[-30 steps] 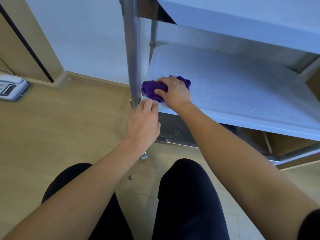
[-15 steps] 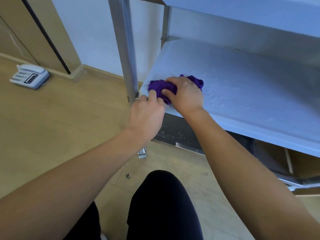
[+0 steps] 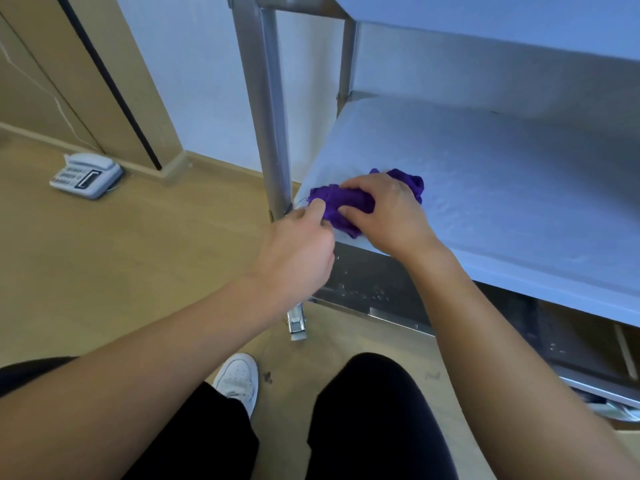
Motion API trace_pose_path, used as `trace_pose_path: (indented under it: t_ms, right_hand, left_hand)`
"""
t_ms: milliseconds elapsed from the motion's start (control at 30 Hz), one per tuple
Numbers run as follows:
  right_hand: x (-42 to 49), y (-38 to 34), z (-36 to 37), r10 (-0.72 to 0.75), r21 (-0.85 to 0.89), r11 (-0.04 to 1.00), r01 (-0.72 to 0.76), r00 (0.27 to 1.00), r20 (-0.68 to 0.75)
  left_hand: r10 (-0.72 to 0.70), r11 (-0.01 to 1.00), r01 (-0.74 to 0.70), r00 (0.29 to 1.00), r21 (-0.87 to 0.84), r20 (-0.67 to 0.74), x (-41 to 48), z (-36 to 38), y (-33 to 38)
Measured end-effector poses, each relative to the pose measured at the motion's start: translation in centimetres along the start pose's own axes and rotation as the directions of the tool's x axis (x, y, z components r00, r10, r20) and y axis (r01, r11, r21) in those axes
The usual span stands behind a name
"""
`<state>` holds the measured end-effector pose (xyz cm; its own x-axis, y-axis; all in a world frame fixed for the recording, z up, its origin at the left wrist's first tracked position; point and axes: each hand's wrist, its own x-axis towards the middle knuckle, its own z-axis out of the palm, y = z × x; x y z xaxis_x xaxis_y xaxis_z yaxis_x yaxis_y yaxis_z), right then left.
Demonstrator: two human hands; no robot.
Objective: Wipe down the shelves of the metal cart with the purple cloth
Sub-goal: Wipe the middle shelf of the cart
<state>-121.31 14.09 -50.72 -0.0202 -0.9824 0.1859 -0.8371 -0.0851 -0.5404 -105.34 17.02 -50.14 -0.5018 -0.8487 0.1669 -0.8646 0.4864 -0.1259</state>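
Observation:
The purple cloth (image 3: 341, 202) lies bunched at the front left corner of the metal cart's middle shelf (image 3: 502, 188). My right hand (image 3: 388, 213) presses down on it with fingers curled over the bunch. My left hand (image 3: 298, 247) reaches in from the left and its thumb and fingers pinch the cloth's left edge, just right of the cart's front left post (image 3: 268, 109). The upper shelf (image 3: 485, 15) overhangs both hands.
A white desk telephone (image 3: 86, 174) sits on the wooden floor at the left by the wall. A caster brake (image 3: 297, 322) shows under the post. My white shoe (image 3: 239, 379) and dark-trousered knees fill the bottom. The lower shelf (image 3: 374, 289) lies beneath.
My left hand has moved from the shelf's corner edge onto the cloth's left edge. The view has risen and pulled back, showing more floor, the telephone and my shoe.

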Motion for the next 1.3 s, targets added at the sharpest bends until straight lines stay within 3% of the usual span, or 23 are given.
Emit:
trace_pose_path:
  t_ms: [267,400,500,600,767,933,1133,1300]
  right_hand:
    - [2.8,0.0,1.2,0.083,-0.051,0.995,-0.087,0.994,-0.075]
    - [5.5,-0.4,1.4,0.129,-0.076,0.988,-0.132,0.991,-0.038]
    - [4.7,0.4,0.8,0.131,-0.051,0.99,-0.133,0.99,-0.046]
    - [2.0,2.1,-0.6,0.128,-0.067,0.988,-0.135,0.986,-0.105]
    - [-3.2,5.7,-4.6,0.205,-0.099,0.969,-0.224,0.963,-0.174]
    - [-6.7,7.0,-6.4,0.397,-0.115,0.893,-0.435,0.882,-0.255]
    - [-5.2,3.4,-3.4,0.248,-0.202,0.938,-0.282,0.952,-0.179]
    - [-2.3,0.0,-0.5,0.186,-0.172,0.964,-0.204,0.976,-0.117]
  left_hand:
    - [0.017,0.996,-0.028,0.992,0.085,0.126,0.0,0.1,1.8]
    - [-0.01,1.0,0.011,0.999,-0.018,0.033,0.4,0.2,2.0]
    - [0.088,0.985,-0.096,0.994,-0.145,-0.066,0.5,0.8,1.9]
    - [0.139,0.976,-0.158,0.982,-0.15,-0.128,1.0,1.0,1.7]
    - [0.174,0.97,-0.196,0.973,-0.142,-0.151,1.8,0.7,1.4]
    - [0.184,0.976,-0.195,0.977,-0.102,-0.105,2.3,0.7,1.5]
    - [0.203,0.979,-0.204,0.978,-0.022,-0.047,2.0,0.7,1.2]
    - [0.097,0.981,-0.108,0.992,-0.16,-0.076,1.4,0.8,0.2]
